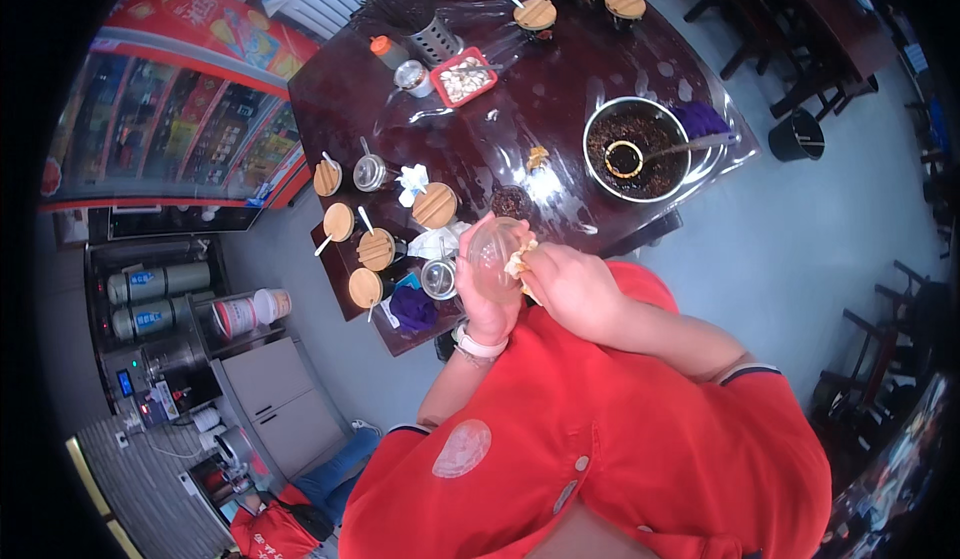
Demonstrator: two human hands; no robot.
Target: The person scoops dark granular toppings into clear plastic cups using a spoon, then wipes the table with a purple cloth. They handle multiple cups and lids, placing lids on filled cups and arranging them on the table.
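Observation:
My left hand [484, 304] holds a clear jar or bowl [496, 259] tilted in front of my chest. My right hand [574, 285] pinches a crumpled, stained tissue [520, 259] against its rim. Just beyond the hands, a small round vessel of dark chili-like sauce [511, 203] stands on the dark table. Farther right is a steel pot [637, 197] of dark sauce with a ladle in it and a ring-shaped thing on the sauce. A stained, crumpled wipe [538, 158] lies between the small vessel and the pot. The fingertips behind the clear vessel are partly hidden.
Several wooden-lidded jars [434, 205] with spoons stand at the left, beside glass jars [439, 279] and a purple cloth [413, 308]. A red tray of garlic [465, 79], a squeeze bottle [388, 52] and a utensil holder [435, 41] stand at the back. A person [277, 529] is at lower left.

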